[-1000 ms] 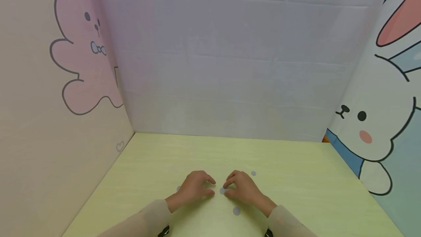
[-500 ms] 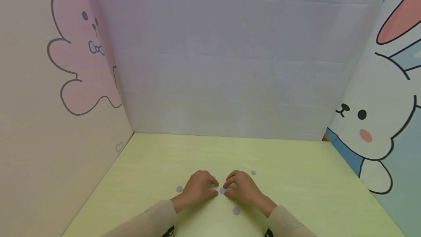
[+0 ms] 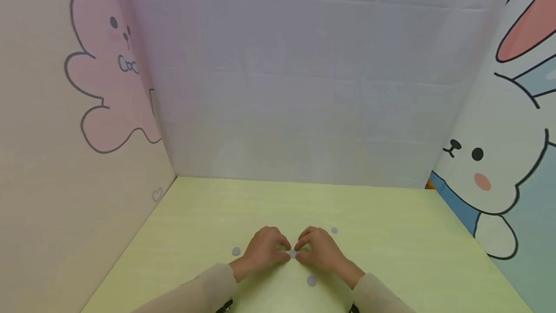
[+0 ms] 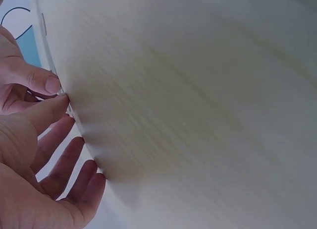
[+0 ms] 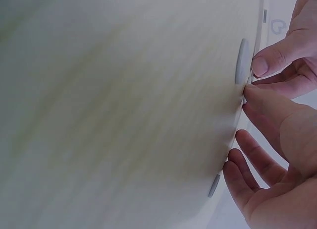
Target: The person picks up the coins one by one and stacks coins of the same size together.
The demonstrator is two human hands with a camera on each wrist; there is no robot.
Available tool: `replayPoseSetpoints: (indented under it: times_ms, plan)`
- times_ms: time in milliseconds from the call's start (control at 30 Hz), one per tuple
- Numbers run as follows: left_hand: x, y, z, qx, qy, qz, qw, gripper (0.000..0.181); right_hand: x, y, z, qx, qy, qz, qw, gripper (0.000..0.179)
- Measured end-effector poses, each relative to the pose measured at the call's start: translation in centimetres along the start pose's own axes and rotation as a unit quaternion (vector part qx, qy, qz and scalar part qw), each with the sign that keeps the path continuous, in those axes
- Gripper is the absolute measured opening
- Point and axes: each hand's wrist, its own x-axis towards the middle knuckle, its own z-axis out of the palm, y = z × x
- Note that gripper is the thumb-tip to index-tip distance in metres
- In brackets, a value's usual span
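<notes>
Yellow-green tabletop [image 3: 208,206] stretches past left hand [image 3: 264,249] and right hand [image 3: 320,249] to its far edge; fingers curve narrowly about 1 gray disc [image 3: 293,254], grip unclear.

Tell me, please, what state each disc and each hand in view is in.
Left hand: curved, at the middle disc; whether gripping it is unclear
Right hand: curved, at the middle disc; whether gripping it is unclear
Middle disc: between the two hands; whether lifted is unclear
Left disc: lying flat, untouched
Far disc: lying flat, untouched
Near disc: lying flat, untouched
</notes>
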Motion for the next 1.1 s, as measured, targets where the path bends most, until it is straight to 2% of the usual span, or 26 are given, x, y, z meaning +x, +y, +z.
replayPoseSetpoints:
  times_ms: [333, 767, 1100]
  plan:
    - [0.20, 0.59, 0.18, -0.001, 0.001, -0.003, 1.0000, 0.008, -0.21, -0.02, -0.11, 0.003, 0.002, -0.002, 1.0000, 0.008]
    - [0.40, 0.54, 0.59, 0.010, 0.008, -0.013, 0.9998, 0.009, -0.16, -0.03, 0.05, 0.003, 0.004, 0.009, 0.9999, 0.007]
    - [0.25, 0.68, 0.29, 0.003, 0.010, -0.024, 0.9997, 0.008, 0.08, 0.54, -0.88, -0.010, -0.032, -0.021, 0.9992, 0.015]
